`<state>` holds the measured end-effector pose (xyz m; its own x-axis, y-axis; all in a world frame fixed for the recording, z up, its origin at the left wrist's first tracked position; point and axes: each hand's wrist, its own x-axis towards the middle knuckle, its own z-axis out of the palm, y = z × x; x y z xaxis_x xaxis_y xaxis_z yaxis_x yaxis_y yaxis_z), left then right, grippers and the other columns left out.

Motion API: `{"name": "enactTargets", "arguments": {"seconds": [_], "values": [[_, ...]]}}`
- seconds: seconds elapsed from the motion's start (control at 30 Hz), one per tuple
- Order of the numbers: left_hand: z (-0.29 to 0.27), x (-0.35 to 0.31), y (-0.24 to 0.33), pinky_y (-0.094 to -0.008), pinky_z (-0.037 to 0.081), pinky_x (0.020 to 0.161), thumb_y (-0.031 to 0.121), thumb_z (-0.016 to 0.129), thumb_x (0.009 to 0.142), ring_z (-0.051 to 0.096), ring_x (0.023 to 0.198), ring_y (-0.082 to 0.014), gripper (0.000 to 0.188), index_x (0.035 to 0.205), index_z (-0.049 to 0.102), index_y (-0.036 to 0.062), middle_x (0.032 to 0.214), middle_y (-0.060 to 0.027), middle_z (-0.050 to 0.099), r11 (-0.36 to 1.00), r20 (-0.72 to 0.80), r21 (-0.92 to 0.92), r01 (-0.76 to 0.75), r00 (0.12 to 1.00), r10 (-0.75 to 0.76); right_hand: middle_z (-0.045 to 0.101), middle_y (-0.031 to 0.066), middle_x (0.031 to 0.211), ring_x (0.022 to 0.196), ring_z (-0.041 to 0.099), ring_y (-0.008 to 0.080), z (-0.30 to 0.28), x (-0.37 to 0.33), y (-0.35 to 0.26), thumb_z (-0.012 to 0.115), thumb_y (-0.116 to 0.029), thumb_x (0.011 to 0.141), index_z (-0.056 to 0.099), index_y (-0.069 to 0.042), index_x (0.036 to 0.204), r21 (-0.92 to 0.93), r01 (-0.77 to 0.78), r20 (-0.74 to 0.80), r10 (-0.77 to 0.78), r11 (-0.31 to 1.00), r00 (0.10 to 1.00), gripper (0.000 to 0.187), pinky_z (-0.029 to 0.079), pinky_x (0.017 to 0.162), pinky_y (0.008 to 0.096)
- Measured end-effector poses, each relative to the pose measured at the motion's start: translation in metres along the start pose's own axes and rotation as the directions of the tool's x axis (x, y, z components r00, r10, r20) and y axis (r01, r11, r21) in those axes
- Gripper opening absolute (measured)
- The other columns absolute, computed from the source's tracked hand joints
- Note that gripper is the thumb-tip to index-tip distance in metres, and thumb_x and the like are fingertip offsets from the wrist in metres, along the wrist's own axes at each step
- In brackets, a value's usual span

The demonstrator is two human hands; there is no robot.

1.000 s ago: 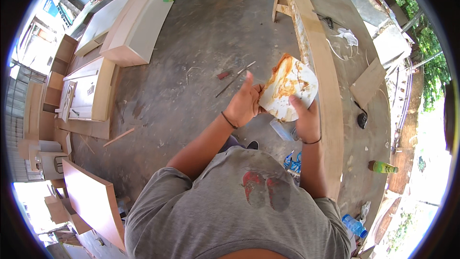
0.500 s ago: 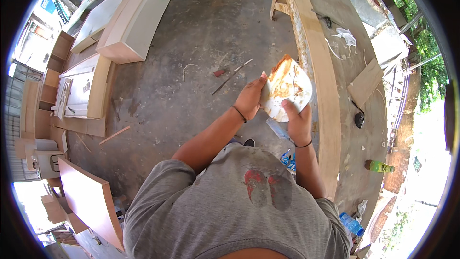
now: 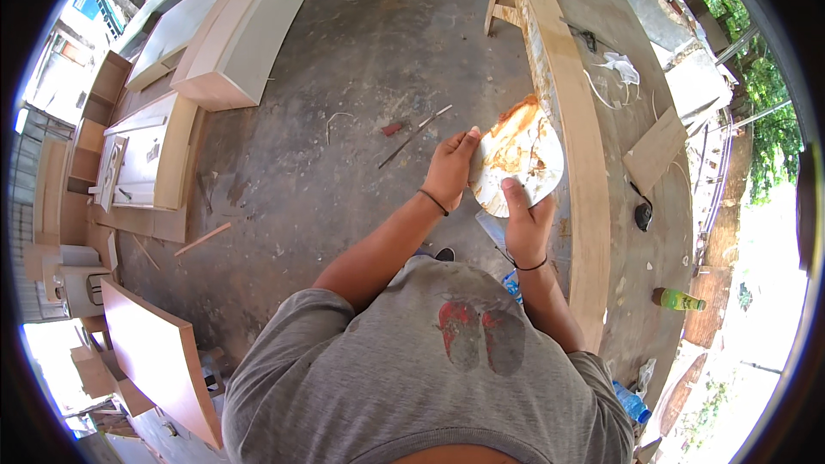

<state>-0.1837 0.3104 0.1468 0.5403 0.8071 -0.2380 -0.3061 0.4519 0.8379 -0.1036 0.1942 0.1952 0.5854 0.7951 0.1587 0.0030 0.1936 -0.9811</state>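
Note:
Between my hands is a thin, roundish white plate-like piece [image 3: 543, 153], smeared with orange-brown paste and dotted with dark specks. My right hand [image 3: 530, 228] grips its lower edge, the thumb pressed on the top face and the fingers hidden beneath. At its left edge, my left hand [image 3: 450, 170] is closed with the thumb up against the rim; its other fingers are partly hidden. The piece is held in front of me, beside the long wooden edge of the workbench [image 3: 590, 232].
On the bench lie a flat board [image 3: 656, 148], a black tape-measure-like object [image 3: 643, 216], a crumpled white bag [image 3: 620, 67] and a green bottle [image 3: 679, 299]. Pale cabinets [image 3: 232, 77] stand at far left. A thin dark strip [image 3: 414, 137] and a wood stick [image 3: 203, 239] lie on the floor.
The smeared piece has turned slightly clockwise, its pasted top edge shifting right. Both hands keep their hold at its edge, with only small shifts.

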Motion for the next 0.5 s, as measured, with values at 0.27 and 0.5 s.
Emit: {"name": "enactTargets", "arguments": {"seconds": [0.27, 0.5], "values": [[-0.003, -0.021, 0.042, -0.031, 0.051, 0.07, 0.027, 0.046, 0.096, 0.06, 0.084, -0.0167, 0.031, 0.11, 0.054, 0.0011, 0.1, -0.0076, 0.06, 0.951, 0.297, -0.229, 0.206, 0.946, -0.133, 0.058, 0.0103, 0.109, 0.098, 0.057, 0.019, -0.01, 0.016, 0.001, 0.056, -0.009, 0.086, 0.046, 0.004, 0.12, 0.2, -0.049, -0.112, 0.072, 0.979, 0.991, 0.037, 0.046, 0.083, 0.0292], [-0.002, -0.005, 0.014, -0.0215, 0.048, 0.064, 0.029, 0.047, 0.096, 0.057, 0.074, -0.0048, 0.029, 0.103, 0.058, 0.004, 0.086, 0.0014, 0.061, 0.994, 0.112, -0.035, -0.1, 0.988, 0.103, 0.059, 0.01, 0.106, 0.093, 0.054, 0.0142, 0.015, -0.003, -0.004, 0.055, -0.007, 0.088, 0.051, 0.008, 0.114, 0.198, 0.06, -0.11, -0.039, 0.978, 0.993, 0.03, 0.044, 0.08, 0.0273]]}}
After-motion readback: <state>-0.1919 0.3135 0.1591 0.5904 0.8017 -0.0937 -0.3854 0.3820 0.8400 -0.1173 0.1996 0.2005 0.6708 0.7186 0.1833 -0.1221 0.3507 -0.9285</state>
